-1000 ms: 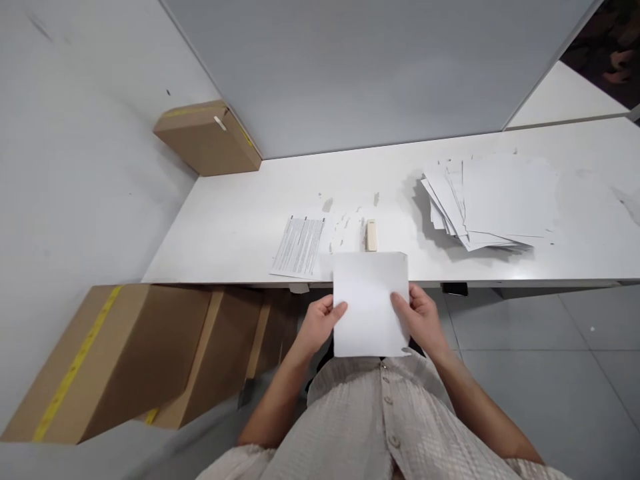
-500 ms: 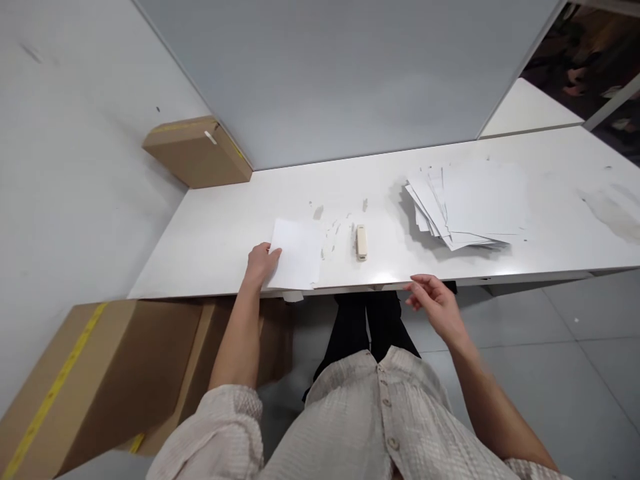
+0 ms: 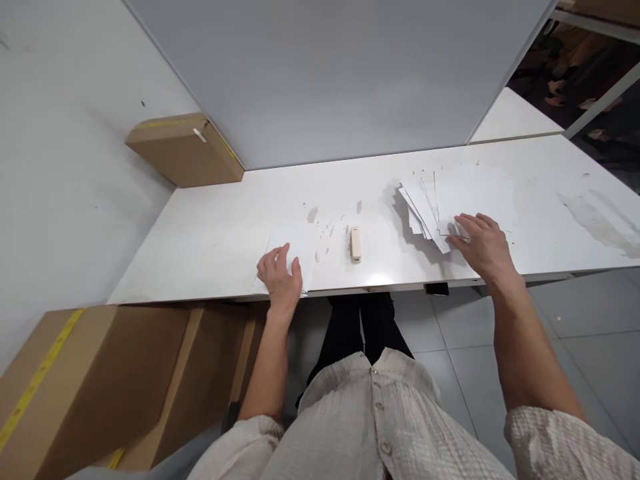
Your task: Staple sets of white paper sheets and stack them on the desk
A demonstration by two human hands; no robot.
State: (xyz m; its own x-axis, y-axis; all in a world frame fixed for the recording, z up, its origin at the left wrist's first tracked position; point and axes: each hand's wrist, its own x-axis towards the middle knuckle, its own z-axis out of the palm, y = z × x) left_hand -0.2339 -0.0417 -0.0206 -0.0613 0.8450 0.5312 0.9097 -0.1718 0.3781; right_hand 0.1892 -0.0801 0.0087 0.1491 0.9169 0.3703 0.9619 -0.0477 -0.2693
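Observation:
My left hand [image 3: 281,275] hovers over or rests lightly on white paper [image 3: 305,243] near the table's front edge, thumb and fingers spread. My right hand [image 3: 483,243] is at the front edge of a loose stack of white paper sheets [image 3: 470,190], its thumb and fingers closing around a sheet's edge. The sheets are fanned out at their left side. Between my hands a small cream stapler [image 3: 355,245] lies on the table, touched by neither.
The white table [image 3: 215,233] meets a grey panel [image 3: 340,80] at the back. A cardboard box [image 3: 200,157] leans in the back left corner. Larger cardboard boxes [image 3: 125,373] stand below the table at left. Worn marks show on the tabletop.
My right hand has moved from the table's front edge up and right onto the paper stack. My left hand has shifted right, from the paper's left edge to over it, fingers spreading.

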